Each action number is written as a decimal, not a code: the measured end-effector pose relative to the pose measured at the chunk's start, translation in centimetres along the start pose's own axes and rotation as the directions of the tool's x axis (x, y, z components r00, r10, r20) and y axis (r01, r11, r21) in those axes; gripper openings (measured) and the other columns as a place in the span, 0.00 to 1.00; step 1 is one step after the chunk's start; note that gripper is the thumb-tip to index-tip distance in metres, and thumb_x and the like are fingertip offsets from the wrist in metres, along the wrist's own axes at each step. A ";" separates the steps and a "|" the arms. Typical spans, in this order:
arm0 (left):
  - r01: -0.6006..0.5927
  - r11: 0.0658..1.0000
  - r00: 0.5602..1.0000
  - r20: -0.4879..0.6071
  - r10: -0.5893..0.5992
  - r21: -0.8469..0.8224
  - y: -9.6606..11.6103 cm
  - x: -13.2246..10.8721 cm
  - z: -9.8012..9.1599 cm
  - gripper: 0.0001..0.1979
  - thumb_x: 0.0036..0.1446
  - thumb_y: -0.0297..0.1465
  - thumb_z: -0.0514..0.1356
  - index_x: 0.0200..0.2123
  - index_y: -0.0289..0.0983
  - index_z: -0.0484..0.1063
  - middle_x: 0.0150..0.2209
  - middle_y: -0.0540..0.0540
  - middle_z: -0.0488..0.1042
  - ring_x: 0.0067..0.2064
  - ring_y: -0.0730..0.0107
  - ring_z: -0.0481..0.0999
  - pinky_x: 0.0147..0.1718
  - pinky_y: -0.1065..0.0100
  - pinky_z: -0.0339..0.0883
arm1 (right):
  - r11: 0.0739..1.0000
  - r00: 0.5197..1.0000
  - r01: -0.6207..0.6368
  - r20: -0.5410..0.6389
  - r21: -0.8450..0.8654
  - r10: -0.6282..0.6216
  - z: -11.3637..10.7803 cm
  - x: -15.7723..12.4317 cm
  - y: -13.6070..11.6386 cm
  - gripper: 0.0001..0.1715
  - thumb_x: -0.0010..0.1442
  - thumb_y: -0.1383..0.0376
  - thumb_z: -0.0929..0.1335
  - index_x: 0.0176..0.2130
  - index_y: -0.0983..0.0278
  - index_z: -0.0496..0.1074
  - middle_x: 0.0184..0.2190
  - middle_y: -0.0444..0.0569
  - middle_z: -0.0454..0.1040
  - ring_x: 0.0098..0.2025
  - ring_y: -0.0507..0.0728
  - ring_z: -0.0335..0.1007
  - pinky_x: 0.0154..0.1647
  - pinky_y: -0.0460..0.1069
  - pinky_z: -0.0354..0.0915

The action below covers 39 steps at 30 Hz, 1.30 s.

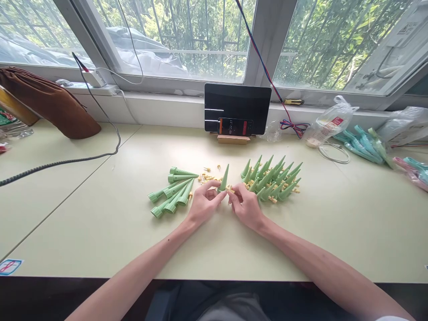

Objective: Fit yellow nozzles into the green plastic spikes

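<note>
My left hand [204,203] is closed on a green plastic plant watering spike [225,177], its pointed tip upward. Between the fingertips of my right hand [246,206] is a small yellow valve piece [230,189], touching or very near the spike's lower side. Left of my hands, several green spikes [177,189] lie fanned out on the table. Loose yellow pieces [207,169] are scattered just beyond my left hand, which hides some of them. To the right, a group of green spikes [272,176] stands point-up, with yellow pieces at their lower sides.
A phone [235,126] showing a timer leans on a black tablet [237,100] at the table's back. A dark cable [67,159] crosses the left side near a brown pouch [56,102]. Plastic bags [331,120] and wrapped turquoise items [361,145] lie at the back right.
</note>
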<state>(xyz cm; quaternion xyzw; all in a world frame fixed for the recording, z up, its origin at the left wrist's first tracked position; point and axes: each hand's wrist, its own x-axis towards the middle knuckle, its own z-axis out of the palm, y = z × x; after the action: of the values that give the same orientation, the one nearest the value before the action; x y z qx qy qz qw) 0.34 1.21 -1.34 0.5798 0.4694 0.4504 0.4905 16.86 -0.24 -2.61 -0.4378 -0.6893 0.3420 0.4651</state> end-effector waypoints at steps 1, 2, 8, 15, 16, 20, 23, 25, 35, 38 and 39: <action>-0.001 1.000 1.000 0.002 0.001 0.000 0.0 0.0 0.0 0.14 0.53 0.39 0.67 0.39 0.39 0.70 0.17 0.57 0.62 0.20 0.73 0.66 0.20 0.71 0.57 | 1.000 1.000 -0.004 0.006 -0.002 0.004 0.0 0.0 0.0 0.11 0.69 0.57 0.62 0.35 0.59 0.59 0.24 0.41 0.67 0.20 0.50 0.63 0.20 0.45 0.61; -0.003 1.000 1.000 0.004 0.003 0.000 0.0 0.0 0.0 0.14 0.53 0.39 0.67 0.39 0.39 0.70 0.17 0.57 0.61 0.20 0.73 0.65 0.20 0.71 0.57 | 1.000 1.000 -0.009 0.010 -0.004 0.009 0.0 0.0 0.0 0.12 0.69 0.57 0.62 0.35 0.59 0.59 0.24 0.41 0.67 0.20 0.50 0.63 0.20 0.45 0.61; -0.011 1.000 1.000 0.006 0.011 0.013 -0.1 0.1 0.0 0.13 0.54 0.38 0.66 0.40 0.38 0.70 0.16 0.57 0.61 0.20 0.74 0.64 0.20 0.72 0.56 | 1.000 0.999 -0.018 0.027 -0.026 0.018 0.0 0.0 0.0 0.13 0.69 0.58 0.62 0.32 0.59 0.58 0.22 0.41 0.69 0.18 0.51 0.62 0.18 0.46 0.58; -0.013 0.999 1.000 -0.007 0.014 0.038 -0.2 0.1 0.1 0.13 0.54 0.37 0.66 0.39 0.37 0.70 0.18 0.56 0.62 0.20 0.75 0.65 0.20 0.73 0.57 | 0.998 0.998 -0.052 0.040 -0.033 0.053 -0.1 0.0 -0.3 0.15 0.68 0.56 0.63 0.32 0.59 0.57 0.22 0.42 0.70 0.17 0.51 0.61 0.18 0.46 0.57; -0.013 0.999 1.000 -0.009 0.013 0.042 -0.2 0.1 0.1 0.13 0.54 0.37 0.66 0.40 0.36 0.70 0.18 0.56 0.63 0.20 0.75 0.65 0.20 0.73 0.57 | 0.998 0.997 -0.057 0.043 -0.034 0.058 -0.2 0.0 -0.3 0.15 0.68 0.56 0.63 0.31 0.59 0.57 0.22 0.42 0.70 0.17 0.51 0.61 0.18 0.46 0.57; -0.004 0.999 1.000 -0.012 0.004 0.043 -0.3 0.2 0.1 0.14 0.53 0.36 0.65 0.40 0.36 0.70 0.18 0.56 0.62 0.20 0.75 0.65 0.20 0.73 0.57 | 0.997 0.997 -0.069 0.043 -0.030 0.070 -0.2 0.0 -0.4 0.17 0.68 0.54 0.63 0.31 0.59 0.58 0.21 0.42 0.70 0.17 0.51 0.60 0.18 0.46 0.57; -0.001 0.999 1.000 -0.009 0.001 0.042 -0.3 0.2 0.1 0.14 0.53 0.36 0.65 0.40 0.37 0.70 0.18 0.56 0.63 0.20 0.75 0.64 0.20 0.73 0.57 | 0.997 0.996 -0.075 0.038 -0.026 0.076 -0.2 0.0 -0.3 0.17 0.67 0.53 0.64 0.31 0.59 0.58 0.21 0.41 0.70 0.17 0.51 0.59 0.18 0.47 0.56; 0.000 0.999 1.000 -0.009 0.000 0.042 -0.3 0.1 0.1 0.14 0.53 0.36 0.65 0.40 0.37 0.69 0.17 0.56 0.62 0.20 0.75 0.65 0.20 0.73 0.57 | 0.997 0.997 -0.074 0.037 -0.030 0.075 -0.2 0.0 -0.2 0.18 0.67 0.53 0.63 0.31 0.59 0.57 0.20 0.41 0.70 0.17 0.51 0.59 0.18 0.47 0.56; -0.005 0.999 1.000 0.005 0.005 0.046 -0.1 0.1 0.1 0.14 0.53 0.37 0.65 0.40 0.36 0.69 0.18 0.57 0.61 0.20 0.76 0.63 0.20 0.74 0.56 | 0.994 0.999 -0.040 0.018 -0.099 0.042 -0.1 0.0 0.0 0.17 0.68 0.57 0.63 0.29 0.59 0.56 0.19 0.41 0.68 0.18 0.50 0.58 0.20 0.47 0.56; -0.007 0.999 1.000 0.007 0.007 0.045 -0.1 0.0 0.1 0.15 0.53 0.37 0.65 0.40 0.36 0.69 0.18 0.57 0.61 0.20 0.76 0.63 0.20 0.74 0.57 | 0.994 0.999 -0.032 0.022 -0.108 0.035 -0.1 0.0 -0.1 0.18 0.68 0.57 0.63 0.29 0.59 0.56 0.19 0.40 0.67 0.18 0.50 0.58 0.20 0.47 0.56; -0.006 0.999 1.000 0.006 0.006 0.046 -0.1 0.0 0.1 0.15 0.53 0.38 0.65 0.40 0.36 0.69 0.18 0.57 0.61 0.20 0.76 0.63 0.20 0.74 0.57 | 0.994 0.999 -0.031 0.020 -0.110 0.033 -0.1 0.0 -0.1 0.18 0.68 0.57 0.63 0.28 0.59 0.56 0.19 0.40 0.67 0.18 0.50 0.58 0.20 0.46 0.56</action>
<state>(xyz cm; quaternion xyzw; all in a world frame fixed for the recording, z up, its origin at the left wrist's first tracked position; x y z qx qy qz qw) 0.44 1.22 -1.41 0.5937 0.4766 0.4391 0.4769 16.93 -0.31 -2.50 -0.4697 -0.7050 0.3160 0.4273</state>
